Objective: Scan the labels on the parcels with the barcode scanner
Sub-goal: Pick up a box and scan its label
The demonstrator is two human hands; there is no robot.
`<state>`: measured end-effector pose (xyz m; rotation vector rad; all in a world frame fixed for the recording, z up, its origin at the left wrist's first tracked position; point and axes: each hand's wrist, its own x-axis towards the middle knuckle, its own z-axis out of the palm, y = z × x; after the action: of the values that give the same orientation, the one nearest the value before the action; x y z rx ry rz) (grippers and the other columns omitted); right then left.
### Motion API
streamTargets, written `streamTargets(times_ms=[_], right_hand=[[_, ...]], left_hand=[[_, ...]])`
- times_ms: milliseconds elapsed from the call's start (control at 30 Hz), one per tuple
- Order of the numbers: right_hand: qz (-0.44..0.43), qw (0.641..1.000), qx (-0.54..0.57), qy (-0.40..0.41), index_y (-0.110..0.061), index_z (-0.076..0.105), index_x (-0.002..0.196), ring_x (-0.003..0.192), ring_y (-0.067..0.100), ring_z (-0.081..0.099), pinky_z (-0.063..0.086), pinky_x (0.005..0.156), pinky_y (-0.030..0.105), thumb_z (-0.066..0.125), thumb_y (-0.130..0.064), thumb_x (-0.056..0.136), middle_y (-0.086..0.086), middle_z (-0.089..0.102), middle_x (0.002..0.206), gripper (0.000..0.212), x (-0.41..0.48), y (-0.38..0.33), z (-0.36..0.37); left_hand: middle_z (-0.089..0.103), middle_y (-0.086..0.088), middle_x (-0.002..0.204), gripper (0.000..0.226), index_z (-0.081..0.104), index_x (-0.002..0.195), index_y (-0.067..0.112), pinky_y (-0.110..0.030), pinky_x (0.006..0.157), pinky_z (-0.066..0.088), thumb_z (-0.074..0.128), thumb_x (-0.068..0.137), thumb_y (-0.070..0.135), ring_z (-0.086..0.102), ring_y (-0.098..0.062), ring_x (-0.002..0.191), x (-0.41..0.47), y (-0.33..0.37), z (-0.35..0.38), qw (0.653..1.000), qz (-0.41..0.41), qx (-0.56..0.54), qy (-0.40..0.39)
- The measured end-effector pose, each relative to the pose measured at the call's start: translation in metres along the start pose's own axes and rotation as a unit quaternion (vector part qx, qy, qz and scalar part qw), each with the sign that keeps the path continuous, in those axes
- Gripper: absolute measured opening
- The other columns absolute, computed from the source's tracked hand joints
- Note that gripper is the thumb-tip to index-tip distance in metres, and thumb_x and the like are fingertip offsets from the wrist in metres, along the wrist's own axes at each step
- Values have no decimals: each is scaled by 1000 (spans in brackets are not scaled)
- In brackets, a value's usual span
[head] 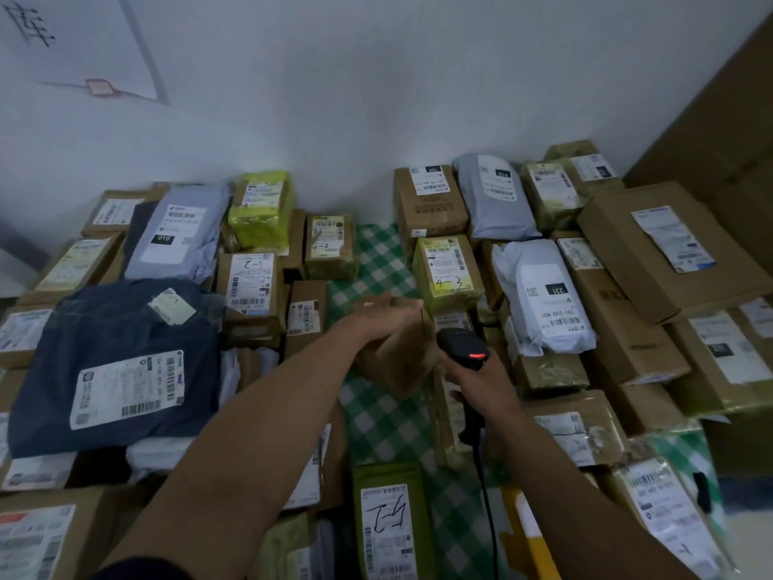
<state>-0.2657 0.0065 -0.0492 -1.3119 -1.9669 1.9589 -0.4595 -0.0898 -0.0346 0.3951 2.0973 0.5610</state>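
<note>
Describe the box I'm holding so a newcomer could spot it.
Find the green checked cloth running between the two heaps of parcels. Halfway along it, the left hand holds a brown cardboard box. It alone is tilted in a hand, a black scanner right beside it.

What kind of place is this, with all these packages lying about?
Probably a parcel sorting or pickup room: many labelled parcels cover a checked cloth, and the right hand grips a barcode scanner.

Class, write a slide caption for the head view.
Left hand holds a small cardboard box; right hand grips the barcode scanner beside it, labelled parcels all around.
</note>
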Motion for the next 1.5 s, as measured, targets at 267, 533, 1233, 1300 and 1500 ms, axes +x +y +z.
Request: streamTargets(times_ms=[267,533,1233,1300,1500], right_hand=[[27,998,20,45,-28,57,132,105,21,70,60,92,48,88,-46,76,-2,71,114,66,16,3,-6],[26,999,-21,39,-29,61,133,104,19,72,59,96,48,88,-67,56,-4,75,115,91,21,18,-2],[12,999,47,-16,-22,64,130,91,25,78,65,77,41,88,-38,80,5,77,110,58,-16,22,1],[5,998,59,-33,-22,62,132,88,24,79,63,71,34,84,-31,87,5,77,112,51,-28,21,1],[-8,997,43,-69,-27,59,132,86,21,78,57,63,30,80,-29,91,3,75,112,46,-73,20,-4]], left_hand=[[22,3,168,67,36,152,45,-55,123,13,48,93,73,17,-28,154,4,-10,8,975,146,162,30],[9,5,171,83,45,150,42,-53,125,6,57,79,83,-2,-25,158,-10,-43,11,979,120,163,-5],[13,2,162,115,13,154,40,-57,117,31,78,64,72,19,-34,148,-133,-65,44,963,0,-135,234],[16,2,160,111,16,152,41,-56,115,34,79,65,70,23,-33,146,-158,-70,63,956,9,-149,251],[15,0,162,120,15,152,41,-57,114,35,70,54,82,25,-34,146,-217,-89,129,951,-21,-135,276]])
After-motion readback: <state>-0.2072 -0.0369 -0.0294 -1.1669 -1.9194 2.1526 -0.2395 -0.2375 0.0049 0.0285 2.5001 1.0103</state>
